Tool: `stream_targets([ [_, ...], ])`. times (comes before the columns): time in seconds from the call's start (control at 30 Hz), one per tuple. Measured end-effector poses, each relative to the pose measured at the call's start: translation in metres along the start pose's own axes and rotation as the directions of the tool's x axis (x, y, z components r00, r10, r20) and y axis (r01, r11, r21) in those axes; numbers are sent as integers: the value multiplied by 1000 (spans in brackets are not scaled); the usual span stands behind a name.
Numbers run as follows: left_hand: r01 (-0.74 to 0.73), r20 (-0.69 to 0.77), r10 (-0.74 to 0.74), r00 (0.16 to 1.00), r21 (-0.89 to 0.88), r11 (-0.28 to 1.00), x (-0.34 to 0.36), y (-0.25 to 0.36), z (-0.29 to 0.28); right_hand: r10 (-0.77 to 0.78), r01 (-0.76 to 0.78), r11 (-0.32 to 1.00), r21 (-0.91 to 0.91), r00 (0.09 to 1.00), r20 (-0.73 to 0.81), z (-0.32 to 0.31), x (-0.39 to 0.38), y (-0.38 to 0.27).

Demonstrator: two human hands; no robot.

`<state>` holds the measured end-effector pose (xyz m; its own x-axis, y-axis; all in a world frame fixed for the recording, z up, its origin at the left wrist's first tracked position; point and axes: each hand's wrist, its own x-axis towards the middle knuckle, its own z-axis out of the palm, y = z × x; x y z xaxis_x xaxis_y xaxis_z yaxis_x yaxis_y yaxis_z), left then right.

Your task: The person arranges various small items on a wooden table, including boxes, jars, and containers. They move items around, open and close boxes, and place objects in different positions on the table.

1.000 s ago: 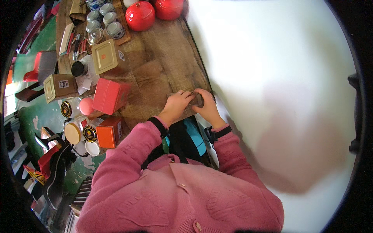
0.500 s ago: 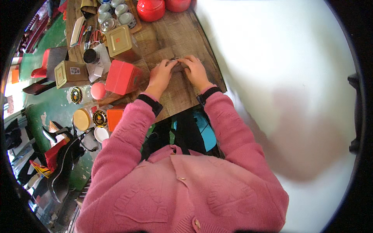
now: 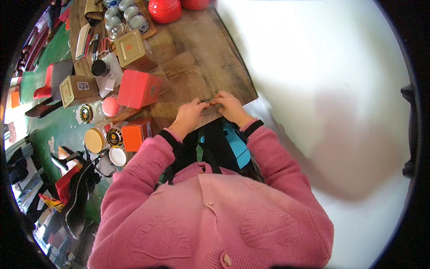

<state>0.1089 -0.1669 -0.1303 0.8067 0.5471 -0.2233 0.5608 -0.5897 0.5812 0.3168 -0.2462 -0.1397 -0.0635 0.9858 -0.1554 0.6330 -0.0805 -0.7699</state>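
Just above the near edge of the wooden table, my left hand and my right hand come together with bent fingers. Both sets of fingertips pinch at something small, thin and dark between them, too tiny to name. Pink sleeves with dark cuffs cover both of my forearms. To the left of my hands, a red box is the nearest large thing on the table.
Left of the red box stand a gold tin, a second tin, a black-lidded jar and an orange box. Several lidded jars and a red pot sit at the back. A white wall borders the right side.
Both hands have moved toward me, from the middle of the tabletop to its near edge. Their fingertips stay close together.
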Motion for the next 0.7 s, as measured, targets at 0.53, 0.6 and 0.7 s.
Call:
stream_targets([
  [0.53, 28, -334, -64, 940, -113, 993, 151, 68, 53, 154, -103, 986, 128, 852, -501, -109, -48, 14],
  [0.6, -16, -300, -10, 954, -85, 996, 152, 82, 59, 157, -86, 983, 163, 850, -503, -118, -53, 16],
  [0.7, -39, -206, 35, 978, -17, 999, 138, 103, 66, 134, -36, 979, 200, 854, -502, -129, -59, 11],
])
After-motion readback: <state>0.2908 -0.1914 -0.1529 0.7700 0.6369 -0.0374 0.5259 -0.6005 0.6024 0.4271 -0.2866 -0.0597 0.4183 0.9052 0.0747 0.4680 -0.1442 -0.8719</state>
